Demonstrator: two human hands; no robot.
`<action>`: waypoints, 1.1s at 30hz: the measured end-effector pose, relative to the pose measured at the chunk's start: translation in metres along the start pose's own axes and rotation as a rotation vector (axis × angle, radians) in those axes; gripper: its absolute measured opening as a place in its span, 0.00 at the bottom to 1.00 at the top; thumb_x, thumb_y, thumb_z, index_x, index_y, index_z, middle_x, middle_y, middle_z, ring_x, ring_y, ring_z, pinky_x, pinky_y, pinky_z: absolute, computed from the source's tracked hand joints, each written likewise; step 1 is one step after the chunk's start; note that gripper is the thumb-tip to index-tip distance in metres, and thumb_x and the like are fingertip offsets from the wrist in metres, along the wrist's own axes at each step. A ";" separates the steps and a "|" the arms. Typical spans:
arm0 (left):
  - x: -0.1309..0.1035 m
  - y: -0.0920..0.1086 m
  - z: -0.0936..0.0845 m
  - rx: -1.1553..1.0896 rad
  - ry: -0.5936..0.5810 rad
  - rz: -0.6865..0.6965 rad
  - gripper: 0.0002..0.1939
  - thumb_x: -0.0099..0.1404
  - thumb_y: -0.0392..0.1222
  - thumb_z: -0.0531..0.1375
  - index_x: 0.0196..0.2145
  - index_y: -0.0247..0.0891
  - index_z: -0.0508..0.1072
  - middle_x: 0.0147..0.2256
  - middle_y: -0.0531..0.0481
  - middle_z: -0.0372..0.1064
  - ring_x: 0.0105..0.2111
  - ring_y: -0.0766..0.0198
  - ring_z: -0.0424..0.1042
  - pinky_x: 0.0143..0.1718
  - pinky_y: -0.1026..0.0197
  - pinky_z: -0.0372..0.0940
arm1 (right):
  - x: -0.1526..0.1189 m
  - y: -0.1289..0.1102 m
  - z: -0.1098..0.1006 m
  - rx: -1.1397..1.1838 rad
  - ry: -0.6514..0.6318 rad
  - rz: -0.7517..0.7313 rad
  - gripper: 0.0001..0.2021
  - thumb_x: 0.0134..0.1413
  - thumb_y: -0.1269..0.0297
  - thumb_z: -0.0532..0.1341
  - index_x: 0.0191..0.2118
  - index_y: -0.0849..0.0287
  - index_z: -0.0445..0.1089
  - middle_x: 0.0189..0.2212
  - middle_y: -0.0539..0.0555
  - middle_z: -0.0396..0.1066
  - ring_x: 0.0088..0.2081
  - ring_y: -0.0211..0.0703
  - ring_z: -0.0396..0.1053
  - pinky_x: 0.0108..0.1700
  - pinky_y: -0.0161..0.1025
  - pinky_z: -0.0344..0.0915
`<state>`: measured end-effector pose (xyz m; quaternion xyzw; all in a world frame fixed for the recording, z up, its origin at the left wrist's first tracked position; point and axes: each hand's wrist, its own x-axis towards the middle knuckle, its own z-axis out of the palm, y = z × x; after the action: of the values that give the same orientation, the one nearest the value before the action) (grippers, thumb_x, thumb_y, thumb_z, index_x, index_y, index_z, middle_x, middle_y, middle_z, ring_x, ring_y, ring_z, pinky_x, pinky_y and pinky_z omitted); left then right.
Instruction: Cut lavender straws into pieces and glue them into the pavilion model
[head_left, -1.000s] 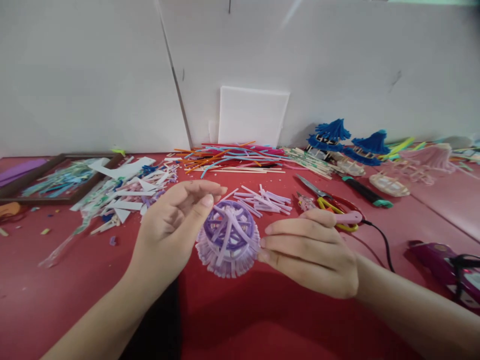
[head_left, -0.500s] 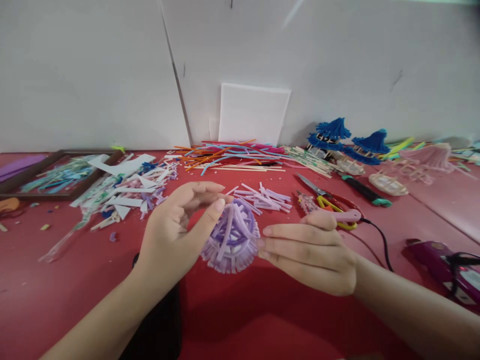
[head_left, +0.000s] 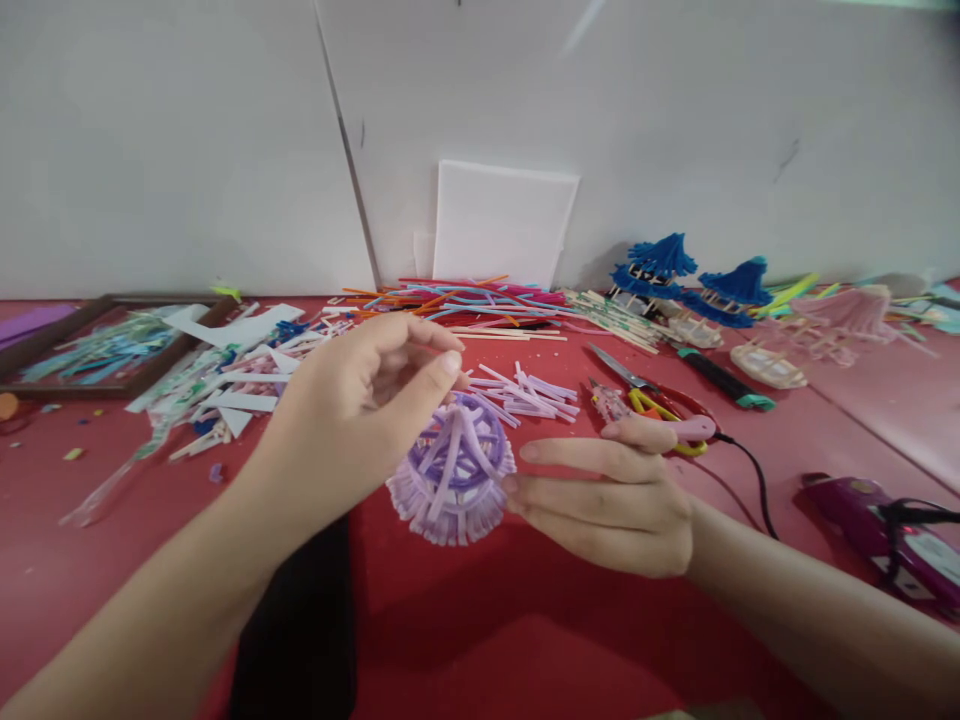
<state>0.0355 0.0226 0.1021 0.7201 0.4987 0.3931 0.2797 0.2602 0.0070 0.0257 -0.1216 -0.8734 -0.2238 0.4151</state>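
A cone-shaped purple piece [head_left: 457, 475], apparently of fuzzy craft stems, hangs in front of me above the red table. Light strips run down from its peak over darker purple rings, and a pale fringe circles the bottom. My right hand [head_left: 600, 500] grips its right rim at the fingertips; the thumb is hidden. Up and to the left of the peak, my left hand [head_left: 375, 400] has thumb and fingers drawn together in a pinch. What lies between those fingertips, if anything, I cannot make out. Behind the piece lies a small heap of cut lilac stems [head_left: 532, 393].
On the right lie scissors [head_left: 622, 368], a pink-handled corded tool [head_left: 697, 430], a black-and-green tool [head_left: 724, 380] and a magenta device [head_left: 874, 530]. Blue fringed models [head_left: 660, 265] stand behind. Scraps [head_left: 247, 390] and a brown frame [head_left: 142, 385] are left; colourful stems [head_left: 465, 300] line the wall.
My left hand has risen slightly from the peak, exposing more of the purple piece. The piece and my right hand have shifted a little left.
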 end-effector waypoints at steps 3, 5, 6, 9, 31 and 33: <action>0.010 0.003 -0.009 0.062 -0.154 0.018 0.09 0.60 0.49 0.61 0.36 0.44 0.73 0.32 0.52 0.78 0.31 0.61 0.77 0.29 0.63 0.70 | -0.002 0.001 -0.001 0.005 -0.071 0.012 0.13 0.60 0.75 0.56 0.39 0.52 0.76 0.43 0.41 0.77 0.50 0.35 0.71 0.37 0.32 0.71; 0.012 0.002 -0.012 0.119 -0.213 0.040 0.10 0.59 0.50 0.61 0.37 0.45 0.74 0.34 0.51 0.78 0.33 0.60 0.77 0.30 0.63 0.71 | -0.002 0.001 -0.002 0.022 -0.065 0.038 0.13 0.61 0.75 0.55 0.40 0.55 0.76 0.42 0.44 0.78 0.49 0.35 0.72 0.37 0.32 0.72; 0.012 0.002 -0.013 0.145 -0.228 0.051 0.11 0.58 0.50 0.62 0.37 0.45 0.74 0.35 0.51 0.78 0.34 0.59 0.77 0.31 0.62 0.71 | -0.002 0.002 -0.002 0.028 -0.054 0.050 0.12 0.61 0.74 0.55 0.41 0.56 0.76 0.40 0.44 0.79 0.48 0.35 0.72 0.37 0.32 0.72; 0.009 -0.001 -0.017 0.218 -0.255 0.086 0.14 0.58 0.51 0.62 0.40 0.45 0.74 0.38 0.50 0.77 0.37 0.58 0.77 0.37 0.60 0.71 | -0.002 0.003 0.001 0.019 -0.049 0.051 0.12 0.62 0.73 0.56 0.40 0.54 0.75 0.39 0.44 0.79 0.47 0.35 0.73 0.39 0.32 0.72; 0.018 -0.011 -0.031 0.401 -0.367 0.195 0.07 0.57 0.52 0.63 0.33 0.56 0.80 0.33 0.58 0.80 0.33 0.59 0.77 0.38 0.62 0.68 | 0.025 -0.002 0.003 0.075 -0.007 0.264 0.08 0.55 0.70 0.65 0.27 0.53 0.73 0.28 0.39 0.78 0.35 0.34 0.74 0.37 0.40 0.61; 0.018 -0.012 -0.030 0.396 -0.357 0.196 0.06 0.57 0.52 0.63 0.32 0.56 0.80 0.33 0.59 0.80 0.33 0.60 0.77 0.39 0.63 0.68 | 0.023 -0.003 0.003 0.100 -0.051 0.269 0.08 0.58 0.70 0.63 0.28 0.52 0.74 0.30 0.40 0.78 0.38 0.34 0.72 0.40 0.40 0.61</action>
<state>0.0077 0.0438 0.1137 0.8633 0.4366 0.1801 0.1778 0.2426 0.0059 0.0412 -0.2223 -0.8696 -0.1192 0.4244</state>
